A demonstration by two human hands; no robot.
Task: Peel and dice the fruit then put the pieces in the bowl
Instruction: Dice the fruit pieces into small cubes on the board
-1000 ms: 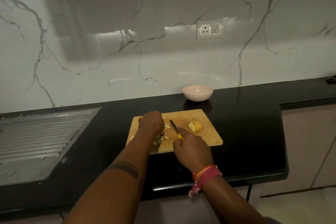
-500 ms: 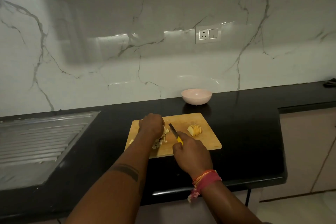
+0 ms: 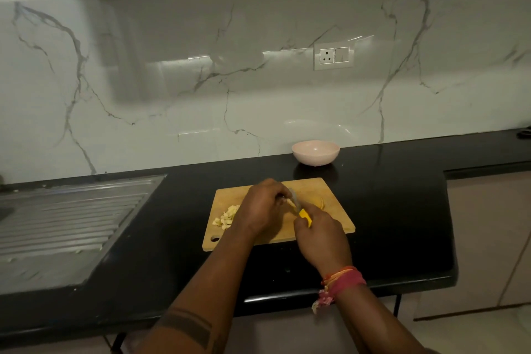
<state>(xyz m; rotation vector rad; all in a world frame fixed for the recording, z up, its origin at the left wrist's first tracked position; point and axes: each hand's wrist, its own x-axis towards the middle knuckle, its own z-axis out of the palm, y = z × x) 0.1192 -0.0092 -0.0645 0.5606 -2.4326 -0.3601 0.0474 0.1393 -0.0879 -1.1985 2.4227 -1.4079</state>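
Observation:
A wooden cutting board (image 3: 330,218) lies on the black counter. A pile of pale diced fruit (image 3: 227,216) sits on its left part. My left hand (image 3: 263,205) is over the board's middle, fingers curled on a sliced fruit piece (image 3: 320,202) that mostly hides behind both hands. My right hand (image 3: 320,234) grips a knife (image 3: 300,207) by its yellow handle, blade pointing up toward my left fingers. A pale pink bowl (image 3: 315,152) stands behind the board near the wall; it looks empty.
A steel sink drainboard (image 3: 66,218) is set into the counter at the left. The counter's front edge runs just below the board, and its right end stops beside beige cabinet fronts (image 3: 488,238). A wall socket (image 3: 333,55) sits above the bowl.
My left hand has left the diced pile and moved right to the sliced piece. The knife hand has shifted a little right with it. The pile now shows uncovered.

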